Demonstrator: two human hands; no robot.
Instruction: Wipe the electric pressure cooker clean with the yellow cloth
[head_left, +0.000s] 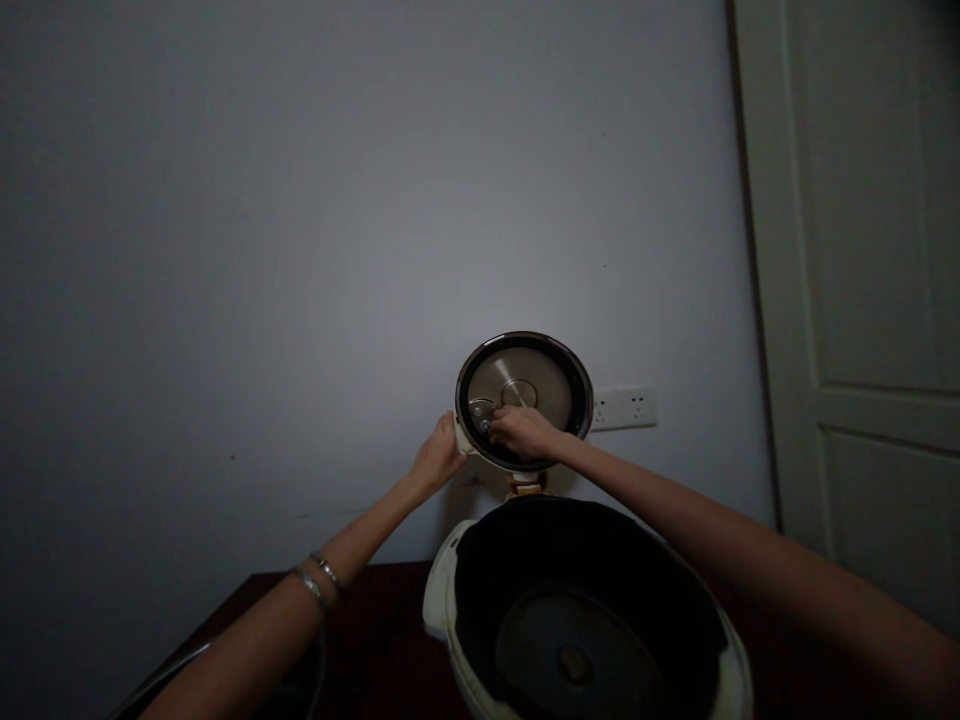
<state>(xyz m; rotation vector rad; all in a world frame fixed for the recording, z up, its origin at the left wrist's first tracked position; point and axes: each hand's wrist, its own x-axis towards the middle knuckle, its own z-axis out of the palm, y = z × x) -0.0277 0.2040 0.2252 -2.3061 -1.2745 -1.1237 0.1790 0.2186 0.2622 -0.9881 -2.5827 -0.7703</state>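
A white rice cooker (450, 590) stands open on a dark table, its black inner well empty with a round heating plate at the bottom. Its hinged lid (536, 375) is raised upright against the wall, showing a shiny metal inner plate. My left hand (439, 455) grips the lid's left edge. My right hand (525, 432) is closed on a small part at the lower left of the inner plate; what it pinches is too small to name. Two bracelets (321, 578) sit on my left wrist.
A dark wooden table (375, 640) holds the cooker. The rim of a metal bowl or pot (161, 675) shows at the bottom left under my left forearm. A white wall socket (626, 408) is on the wall right of the lid. A pale door (862, 300) fills the right side.
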